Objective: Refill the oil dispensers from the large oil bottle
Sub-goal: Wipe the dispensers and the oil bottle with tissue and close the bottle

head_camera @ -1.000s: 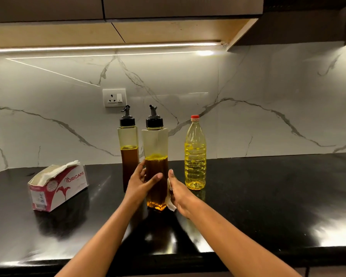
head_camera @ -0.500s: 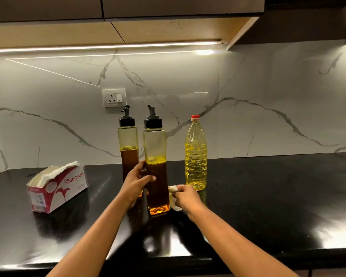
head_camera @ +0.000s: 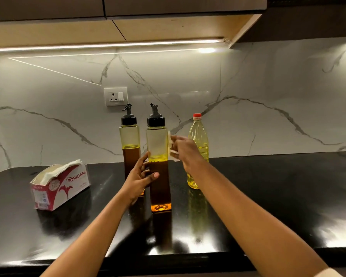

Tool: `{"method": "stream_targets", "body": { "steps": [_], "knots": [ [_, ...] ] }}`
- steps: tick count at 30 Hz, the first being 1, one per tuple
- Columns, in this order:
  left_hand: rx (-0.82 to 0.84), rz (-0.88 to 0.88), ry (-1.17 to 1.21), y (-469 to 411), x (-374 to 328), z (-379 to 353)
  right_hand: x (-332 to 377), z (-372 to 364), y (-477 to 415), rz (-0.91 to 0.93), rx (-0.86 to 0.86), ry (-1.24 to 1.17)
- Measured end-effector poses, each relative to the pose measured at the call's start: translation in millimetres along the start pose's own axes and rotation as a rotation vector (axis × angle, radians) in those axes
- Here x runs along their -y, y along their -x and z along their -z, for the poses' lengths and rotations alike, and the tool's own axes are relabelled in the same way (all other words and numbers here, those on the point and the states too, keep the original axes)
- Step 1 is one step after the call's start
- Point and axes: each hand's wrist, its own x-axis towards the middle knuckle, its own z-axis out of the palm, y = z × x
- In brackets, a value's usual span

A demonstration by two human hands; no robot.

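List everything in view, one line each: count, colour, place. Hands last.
Near oil dispenser: one, clear, black spout cap, dark brown oil, mid-counter.
Far oil dispenser: one, same colours, behind and left of it.
Large oil bottle: one, yellow oil, red cap, right of the dispensers.
Tissue box: one, red and white, counter left.
Tissue: one, white, at the near oil dispenser's upper right side.
Wall socket: one, white, on the backsplash.
Countertop: one, glossy black.
Backsplash: one, white marble, grey veins.
Light strip: one, warm white, under the cabinets.
Left hand: grips the near oil dispenser.
Right hand: pinches the tissue.
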Motion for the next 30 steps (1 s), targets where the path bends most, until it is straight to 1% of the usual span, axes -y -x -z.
{"method": "stream_targets", "body": {
  "steps": [3,5,7,8,11,13,15,16,18,21,23,24,25,26,30],
  "knots": [
    [0.000,0.010,0.004,-1,1,2,0,-2,1,0.117,-0.007,-0.011],
    [0.001,0.011,0.003,0,2,2,-17,-1,9,0.160,0.005,-0.010],
    [0.001,0.019,0.009,1,1,2,-46,-1,16,0.085,0.072,-0.061],
    [0.006,0.018,0.012,1,1,1,-64,0,17,0.034,0.103,-0.044],
    [0.022,0.018,0.018,0,-1,-1,-110,5,25,-0.144,0.101,0.097],
    [0.018,0.007,0.027,0,-2,-3,-123,9,29,-0.297,0.142,0.132],
    [0.017,0.003,0.027,1,-2,-3,-113,5,31,-0.359,0.207,0.079],
    [0.017,0.009,0.032,1,-2,-3,-99,2,32,-0.345,0.229,0.022],
    [0.019,0.020,0.029,0,-1,-2,-64,-4,24,-0.222,0.218,-0.037],
    [0.012,0.020,0.017,-2,1,0,-9,-12,0,0.008,0.142,-0.016],
    [0.007,0.024,0.020,-2,2,0,3,-13,-7,0.120,0.139,0.027],
    [0.005,0.020,0.017,-2,3,1,1,-13,-7,0.138,0.145,0.056],
    [0.008,0.017,0.014,-2,4,1,-7,-12,-3,0.112,0.150,0.079],
    [0.012,0.013,0.013,-1,3,1,-20,-10,3,0.042,0.156,0.093],
    [0.018,-0.003,0.018,0,0,-3,-86,4,31,-0.302,0.210,0.103]
  ]
}}
